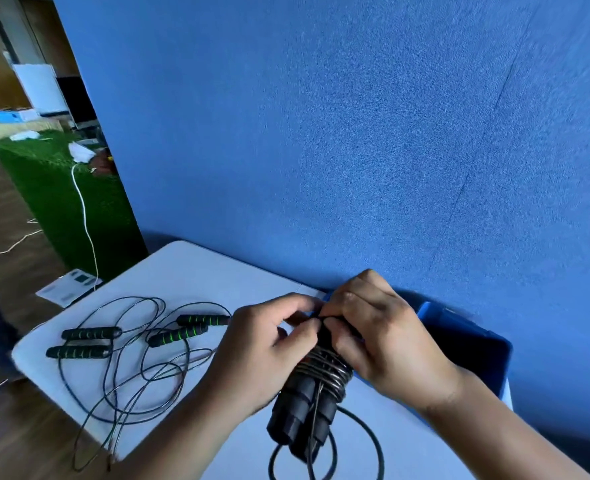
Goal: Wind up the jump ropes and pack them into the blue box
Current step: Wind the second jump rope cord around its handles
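Both hands hold a pair of black jump-rope handles (304, 414) side by side over the white table (189, 271), with cord wound in several turns around their middle (324, 370). My left hand (262, 351) pinches the cord near the handles' far end. My right hand (380, 337) grips the same far end from the right. A loose loop of cord (363, 441) hangs below the handles. The blue box (466, 337) stands open just right of my right hand, against the blue wall.
Two more ropes lie unwound on the table's left half, their black handles with green rings in pairs (91, 333) (203, 320) and thin cords tangled around them (131, 393). A blue partition wall (356, 133) backs the table. A paper sheet (68, 287) lies on the floor.
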Action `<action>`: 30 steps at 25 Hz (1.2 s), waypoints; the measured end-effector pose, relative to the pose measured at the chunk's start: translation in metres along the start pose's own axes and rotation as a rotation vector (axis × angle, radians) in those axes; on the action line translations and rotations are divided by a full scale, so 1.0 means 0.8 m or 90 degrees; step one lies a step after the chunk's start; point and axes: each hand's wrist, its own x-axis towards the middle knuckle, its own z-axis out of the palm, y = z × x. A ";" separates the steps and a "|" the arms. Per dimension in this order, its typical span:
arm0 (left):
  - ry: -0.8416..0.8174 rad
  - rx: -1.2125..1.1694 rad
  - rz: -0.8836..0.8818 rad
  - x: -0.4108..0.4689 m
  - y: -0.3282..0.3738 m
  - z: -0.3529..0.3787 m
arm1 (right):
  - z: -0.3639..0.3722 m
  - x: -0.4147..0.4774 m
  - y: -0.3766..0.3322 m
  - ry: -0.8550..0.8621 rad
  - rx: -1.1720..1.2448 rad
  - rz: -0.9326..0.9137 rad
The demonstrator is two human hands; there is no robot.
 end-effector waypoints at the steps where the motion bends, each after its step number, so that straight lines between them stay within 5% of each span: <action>1: 0.012 0.008 0.019 0.000 -0.002 0.001 | 0.001 0.000 -0.001 0.008 -0.003 0.008; 7: 0.069 0.040 0.077 0.006 -0.010 0.002 | 0.014 -0.003 -0.001 0.099 0.016 0.061; 13: -0.112 0.021 0.017 0.015 -0.004 -0.016 | 0.009 -0.007 0.002 0.060 -0.046 0.021; 22: 0.009 0.261 0.240 0.015 -0.008 -0.003 | 0.003 -0.004 -0.001 0.055 -0.039 0.072; 30: 0.025 0.331 0.235 0.025 -0.022 0.004 | 0.009 -0.013 0.003 0.080 0.107 0.184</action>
